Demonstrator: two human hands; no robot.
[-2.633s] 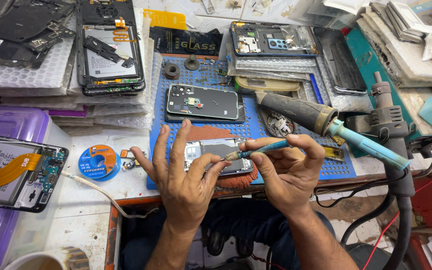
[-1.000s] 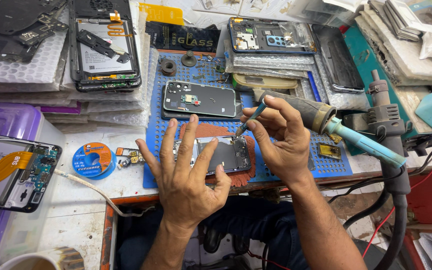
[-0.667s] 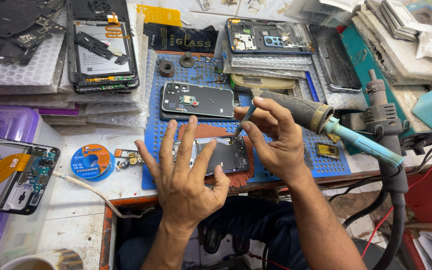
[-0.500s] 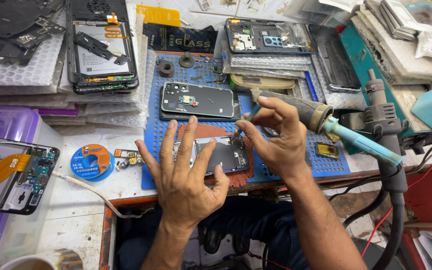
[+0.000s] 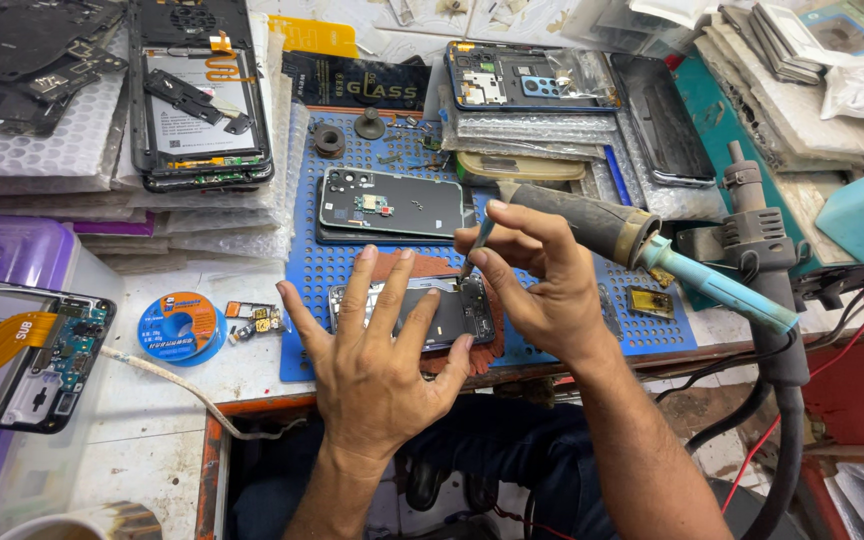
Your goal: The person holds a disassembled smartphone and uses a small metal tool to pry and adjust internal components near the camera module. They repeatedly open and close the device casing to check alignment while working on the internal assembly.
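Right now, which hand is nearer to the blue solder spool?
Left. The left hand lies flat on the opened phone, just right of the solder spool. The right hand holds a small tool farther right, beyond the phone.

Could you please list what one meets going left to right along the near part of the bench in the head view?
Opened phone with orange flex cable → solder wire spool → left hand → right hand → small gold chip → hot-air gun.

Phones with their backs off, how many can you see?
5: one under the left hand, one above it on the blue mat, one top left, one top middle, one far left. More may hide in the piles.
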